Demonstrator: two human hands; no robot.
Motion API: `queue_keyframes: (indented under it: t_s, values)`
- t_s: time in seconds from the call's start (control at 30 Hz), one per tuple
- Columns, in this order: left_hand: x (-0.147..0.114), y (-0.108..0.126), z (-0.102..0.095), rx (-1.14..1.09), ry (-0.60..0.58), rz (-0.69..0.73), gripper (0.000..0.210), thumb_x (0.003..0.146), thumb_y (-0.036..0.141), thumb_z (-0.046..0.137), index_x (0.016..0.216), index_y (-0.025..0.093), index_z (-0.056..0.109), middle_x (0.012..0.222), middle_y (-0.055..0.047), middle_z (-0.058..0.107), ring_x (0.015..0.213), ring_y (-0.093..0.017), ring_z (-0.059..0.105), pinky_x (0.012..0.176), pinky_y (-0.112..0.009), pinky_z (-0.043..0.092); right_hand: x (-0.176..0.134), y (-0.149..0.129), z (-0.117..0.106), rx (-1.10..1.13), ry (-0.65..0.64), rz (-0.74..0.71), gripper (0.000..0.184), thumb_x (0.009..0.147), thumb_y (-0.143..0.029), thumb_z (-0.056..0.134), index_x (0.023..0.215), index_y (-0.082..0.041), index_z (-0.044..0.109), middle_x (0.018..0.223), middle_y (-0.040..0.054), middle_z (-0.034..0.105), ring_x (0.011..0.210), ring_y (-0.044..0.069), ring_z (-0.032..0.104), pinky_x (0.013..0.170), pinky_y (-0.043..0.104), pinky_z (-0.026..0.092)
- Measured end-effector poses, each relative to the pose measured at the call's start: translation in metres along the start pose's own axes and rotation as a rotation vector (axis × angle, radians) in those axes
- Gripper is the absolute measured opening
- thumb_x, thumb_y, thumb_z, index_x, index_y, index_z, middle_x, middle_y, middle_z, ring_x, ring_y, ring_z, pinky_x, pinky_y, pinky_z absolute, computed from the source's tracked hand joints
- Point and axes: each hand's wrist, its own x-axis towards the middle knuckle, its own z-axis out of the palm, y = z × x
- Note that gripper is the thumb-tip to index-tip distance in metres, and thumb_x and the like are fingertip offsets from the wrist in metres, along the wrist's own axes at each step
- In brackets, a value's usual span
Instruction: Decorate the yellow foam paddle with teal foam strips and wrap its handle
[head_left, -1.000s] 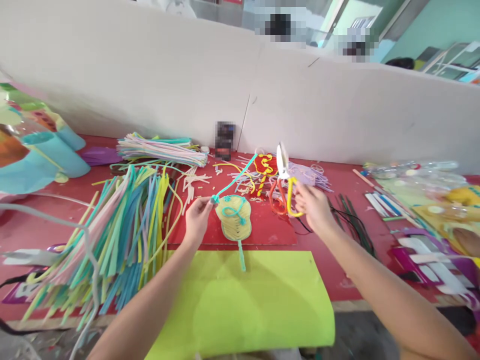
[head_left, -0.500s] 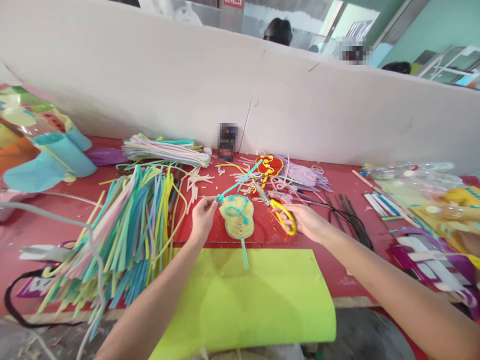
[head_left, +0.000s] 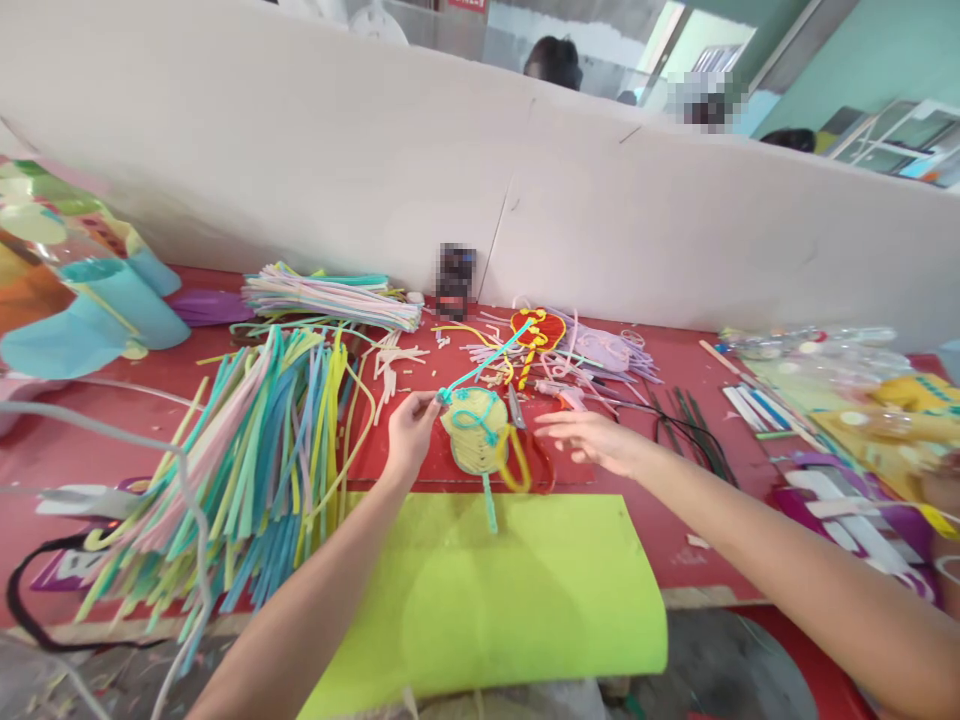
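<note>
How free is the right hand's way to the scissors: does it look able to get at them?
Probably yes: the right hand looks empty, its fingers extended just beside the scissors, with nothing visible blocking them.

place: craft workshop | signs: pipe-cleaner bundles (head_left: 231,462), scissors (head_left: 517,421), red worktable (head_left: 660,535)
</note>
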Motion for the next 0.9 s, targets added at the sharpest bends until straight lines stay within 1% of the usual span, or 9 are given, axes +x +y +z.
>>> queue_keyframes:
  t_s: [0.1, 0.2, 0.3, 0.4, 0.53, 0.63, 0.73, 0.8, 0.9]
  values:
    - [0.0, -0.001, 0.0, 0.0, 0.007, 0.003, 0.025, 0.079, 0.038, 0.056, 0.089, 0.016, 0.063, 0.082, -0.006, 0.067, 0.078, -0.017, 0.064, 0.076, -0.031, 0.051, 0.006, 0.01, 0.015, -0.312, 0.164, -0.064, 0.013, 0.074, -0.027, 0.062, 0.084, -0.019, 0.058, 0.08, 0.0058, 0.066, 0.061, 0.013, 0.061, 0.044, 0.02, 0.045]
    - [0.0, 0.0, 0.0, -0.005, 0.004, 0.003, 0.024, 0.079, 0.037, 0.056, 0.088, 0.016, 0.063, 0.082, -0.006, 0.067, 0.079, -0.016, 0.064, 0.077, -0.031, 0.051, 0.011, 0.026, 0.033, -0.691, 0.255, -0.122, 0.021, 0.08, -0.039, 0.054, 0.076, -0.019, 0.054, 0.064, 0.0051, 0.063, 0.052, 0.017, 0.061, 0.046, 0.025, 0.044]
    - [0.001, 0.0, 0.0, -0.006, 0.003, -0.001, 0.024, 0.079, 0.037, 0.057, 0.088, 0.015, 0.063, 0.083, -0.006, 0.067, 0.079, -0.016, 0.065, 0.077, -0.031, 0.051, 0.011, 0.039, 0.05, -0.997, 0.322, -0.252, 0.029, 0.079, -0.047, 0.054, 0.079, -0.018, 0.055, 0.078, 0.0109, 0.067, 0.073, 0.023, 0.066, 0.059, 0.029, 0.045]
    - [0.0, -0.001, 0.0, -0.01, 0.017, -0.008, 0.024, 0.078, 0.037, 0.057, 0.088, 0.015, 0.063, 0.082, -0.006, 0.068, 0.078, -0.016, 0.065, 0.077, -0.032, 0.051, 0.008, 0.043, 0.062, -1.15, 0.379, -0.243, 0.034, 0.08, -0.046, 0.052, 0.093, -0.015, 0.056, 0.089, 0.0154, 0.068, 0.084, 0.026, 0.066, 0.064, 0.029, 0.045]
    - [-0.002, 0.002, 0.0, -0.014, 0.018, -0.02, 0.025, 0.078, 0.037, 0.057, 0.088, 0.015, 0.063, 0.082, -0.006, 0.068, 0.078, -0.017, 0.066, 0.077, -0.032, 0.051, 0.012, 0.043, 0.059, -1.147, 0.413, -0.153, 0.036, 0.073, -0.041, 0.058, 0.094, -0.012, 0.058, 0.088, 0.0173, 0.068, 0.083, 0.028, 0.066, 0.063, 0.03, 0.044]
    - [-0.004, 0.006, 0.001, 0.001, 0.003, -0.017, 0.024, 0.078, 0.036, 0.057, 0.088, 0.015, 0.063, 0.083, -0.006, 0.068, 0.078, -0.017, 0.066, 0.077, -0.032, 0.051, 0.018, 0.047, 0.042, -0.96, 0.39, -0.113, 0.031, 0.067, -0.034, 0.063, 0.091, -0.014, 0.06, 0.086, 0.0124, 0.069, 0.08, 0.023, 0.066, 0.061, 0.026, 0.042]
    - [-0.004, 0.012, 0.002, 0.018, -0.034, -0.018, 0.023, 0.077, 0.035, 0.058, 0.086, 0.015, 0.063, 0.082, -0.006, 0.068, 0.077, -0.017, 0.066, 0.077, -0.031, 0.051, 0.018, 0.059, 0.022, -0.733, 0.416, -0.197, 0.027, 0.073, -0.042, 0.057, 0.083, -0.018, 0.061, 0.081, 0.0064, 0.069, 0.075, 0.02, 0.065, 0.059, 0.025, 0.042]
    - [-0.003, 0.017, 0.003, 0.025, -0.057, -0.027, 0.023, 0.076, 0.035, 0.059, 0.086, 0.014, 0.063, 0.081, -0.006, 0.069, 0.076, -0.017, 0.066, 0.076, -0.031, 0.051, 0.014, 0.067, 0.013, -0.683, 0.487, -0.236, 0.035, 0.073, -0.054, 0.053, 0.073, -0.019, 0.06, 0.071, 0.0053, 0.067, 0.069, 0.021, 0.064, 0.055, 0.026, 0.04]
    - [0.0, 0.025, 0.006, 0.027, -0.069, -0.036, 0.022, 0.075, 0.034, 0.06, 0.085, 0.015, 0.063, 0.079, -0.006, 0.069, 0.075, -0.017, 0.066, 0.075, -0.03, 0.051, 0.004, 0.076, 0.01, -0.602, 0.59, -0.383, 0.038, 0.074, -0.058, 0.051, 0.077, -0.02, 0.057, 0.063, 0.0021, 0.063, 0.059, 0.018, 0.059, 0.052, 0.026, 0.04]
